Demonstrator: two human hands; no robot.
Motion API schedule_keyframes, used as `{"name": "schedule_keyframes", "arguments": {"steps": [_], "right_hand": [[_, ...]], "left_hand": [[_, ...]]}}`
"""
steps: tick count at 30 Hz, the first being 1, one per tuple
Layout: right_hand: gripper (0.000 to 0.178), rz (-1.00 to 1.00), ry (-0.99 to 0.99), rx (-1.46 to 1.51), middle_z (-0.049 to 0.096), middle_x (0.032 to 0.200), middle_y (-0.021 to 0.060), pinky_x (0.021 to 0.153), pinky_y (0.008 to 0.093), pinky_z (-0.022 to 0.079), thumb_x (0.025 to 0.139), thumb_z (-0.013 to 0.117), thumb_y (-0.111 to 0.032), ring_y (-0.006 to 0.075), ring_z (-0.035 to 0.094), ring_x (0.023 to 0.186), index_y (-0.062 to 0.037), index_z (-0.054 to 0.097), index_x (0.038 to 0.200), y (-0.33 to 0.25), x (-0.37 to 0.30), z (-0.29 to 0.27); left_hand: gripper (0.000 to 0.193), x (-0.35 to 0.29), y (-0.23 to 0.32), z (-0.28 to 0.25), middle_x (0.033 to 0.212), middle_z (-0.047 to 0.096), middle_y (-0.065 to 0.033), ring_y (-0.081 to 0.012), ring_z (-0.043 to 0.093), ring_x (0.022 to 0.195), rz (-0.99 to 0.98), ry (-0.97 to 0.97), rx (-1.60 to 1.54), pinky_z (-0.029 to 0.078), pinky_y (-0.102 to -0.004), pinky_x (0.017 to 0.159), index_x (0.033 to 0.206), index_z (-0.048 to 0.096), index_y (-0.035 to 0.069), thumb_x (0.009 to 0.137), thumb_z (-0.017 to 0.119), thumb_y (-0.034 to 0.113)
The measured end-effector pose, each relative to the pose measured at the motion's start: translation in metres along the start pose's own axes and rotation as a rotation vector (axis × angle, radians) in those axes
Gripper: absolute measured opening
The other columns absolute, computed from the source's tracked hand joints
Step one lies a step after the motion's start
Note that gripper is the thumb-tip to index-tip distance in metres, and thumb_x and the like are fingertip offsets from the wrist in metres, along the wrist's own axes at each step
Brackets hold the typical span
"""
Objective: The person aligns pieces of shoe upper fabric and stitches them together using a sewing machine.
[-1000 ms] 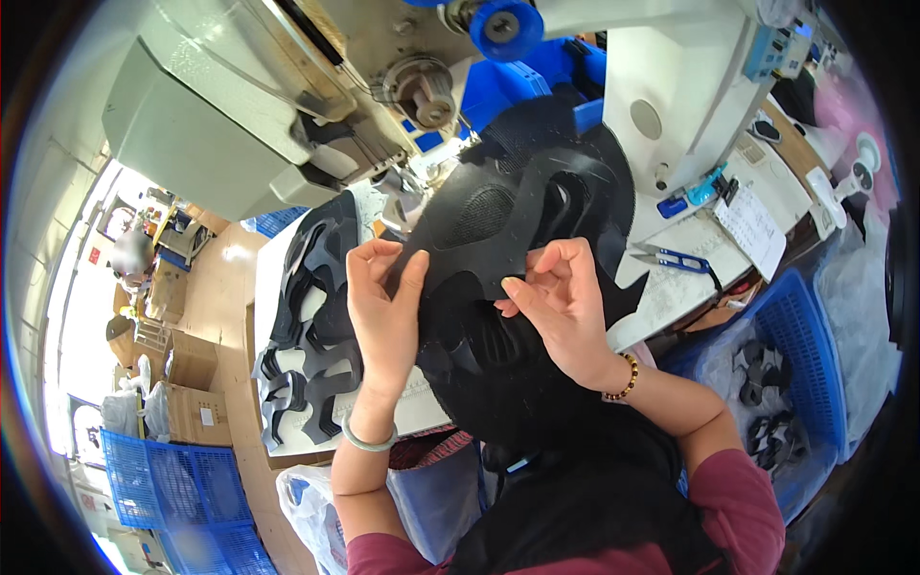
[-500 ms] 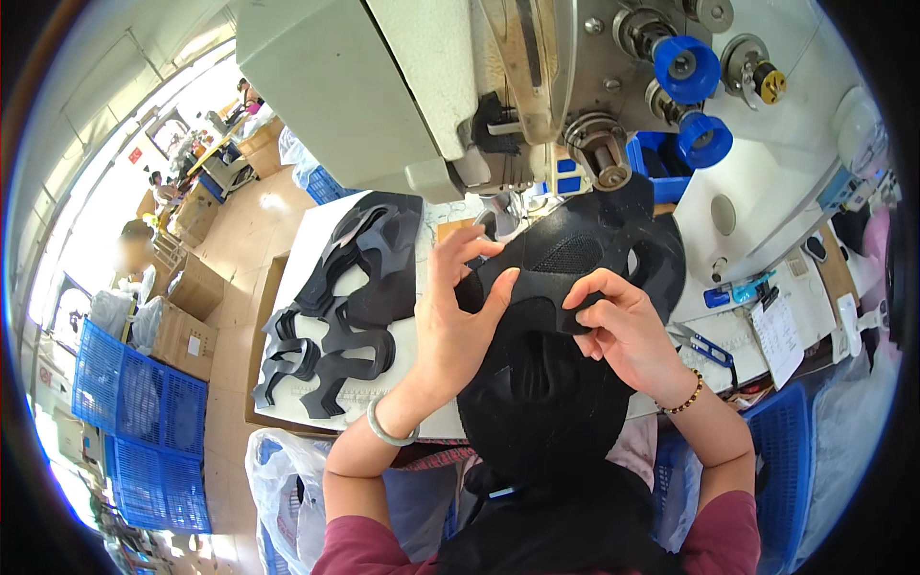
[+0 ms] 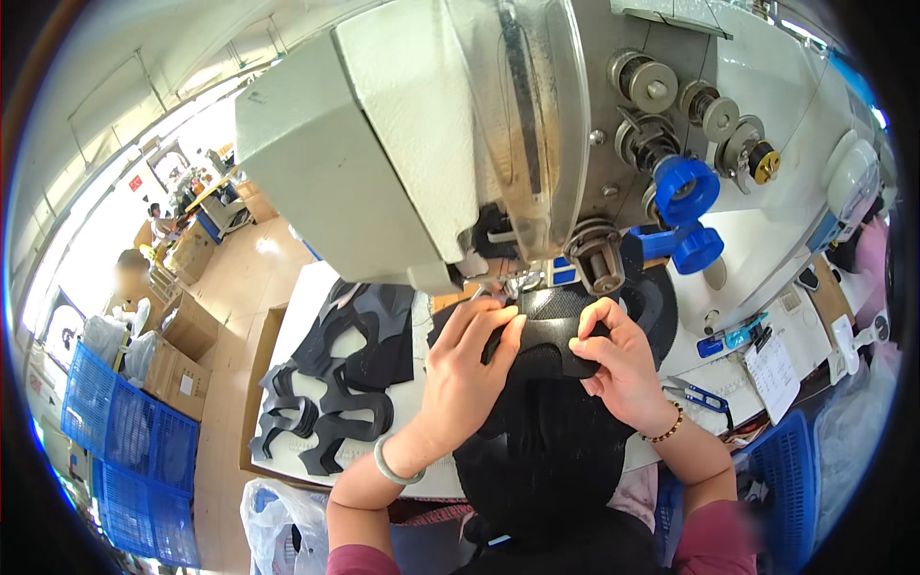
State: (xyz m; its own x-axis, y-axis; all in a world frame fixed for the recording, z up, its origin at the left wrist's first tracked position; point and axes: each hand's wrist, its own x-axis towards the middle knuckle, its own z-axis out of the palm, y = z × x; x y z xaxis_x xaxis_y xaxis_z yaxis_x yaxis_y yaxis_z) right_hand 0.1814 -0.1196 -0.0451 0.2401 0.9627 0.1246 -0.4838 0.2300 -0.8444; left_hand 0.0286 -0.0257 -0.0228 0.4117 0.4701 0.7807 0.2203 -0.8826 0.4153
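A black fabric mask-like piece (image 3: 541, 436) with a moulded nose shape and a mesh panel (image 3: 556, 305) lies under the head of a sewing machine (image 3: 412, 125). My left hand (image 3: 468, 369) is closed at the left edge of its raised dark panel, close to the presser foot (image 3: 517, 284). At the panel's right edge, my right hand (image 3: 618, 369) pinches the material between thumb and fingers. The needle tip is too small to make out. Part of the piece spreads behind my right hand, to the right of the machine head.
Stacked black cut pieces (image 3: 369, 331) and curved dark strips (image 3: 350, 412) lie on the white table at left. Blue-handled thread snips (image 3: 700, 395) and a written sheet (image 3: 771, 372) are at right. Blue baskets (image 3: 134, 422) and cartons (image 3: 177, 369) stand on the floor.
My left thumb and fingers, apart before, have closed at the panel's edge. The view has tilted up, showing more of the machine. The mesh panel now sits nearer the presser foot.
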Motion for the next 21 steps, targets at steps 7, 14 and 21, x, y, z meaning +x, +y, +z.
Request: {"name": "schedule_keyframes", "arguments": {"steps": [7,14,21], "right_hand": [[0.017,0.051,0.022,-0.061,0.046,0.072,-0.0027,0.041,0.0172,0.040,0.084,0.062,-0.004,0.0021,0.043,0.048,-0.0085,0.046,0.090,-0.003,0.004,-0.003],[0.020,0.073,-0.005,-0.103,0.047,0.073,-0.0019,0.041,0.0169,0.040,0.084,0.062,-0.004,0.0031,0.045,0.048,-0.0098,0.044,0.089,-0.001,0.012,-0.014],[0.022,0.019,-0.012,-0.118,0.047,0.073,-0.0033,0.039,0.0157,0.038,0.085,0.064,-0.008,0.0013,0.046,0.048,-0.0116,0.043,0.085,0.004,0.014,-0.014]], "left_hand": [[0.014,-0.005,-0.005,0.008,0.093,0.063,-0.0096,-0.0234,0.064,0.077,0.015,0.069,0.077,0.052,-0.0314,0.069,0.088,0.065,0.002,0.075,0.072,0.001],[0.019,-0.004,-0.016,0.013,0.097,0.056,-0.0124,-0.0251,0.062,0.075,0.202,0.073,0.115,0.052,-0.0327,0.060,0.092,0.061,0.000,0.076,0.071,0.000],[0.020,-0.012,-0.018,0.015,0.096,0.053,-0.0104,-0.0221,0.060,0.070,0.139,0.057,0.150,0.050,-0.0304,0.055,0.093,0.061,0.001,0.076,0.072,0.002]]}}
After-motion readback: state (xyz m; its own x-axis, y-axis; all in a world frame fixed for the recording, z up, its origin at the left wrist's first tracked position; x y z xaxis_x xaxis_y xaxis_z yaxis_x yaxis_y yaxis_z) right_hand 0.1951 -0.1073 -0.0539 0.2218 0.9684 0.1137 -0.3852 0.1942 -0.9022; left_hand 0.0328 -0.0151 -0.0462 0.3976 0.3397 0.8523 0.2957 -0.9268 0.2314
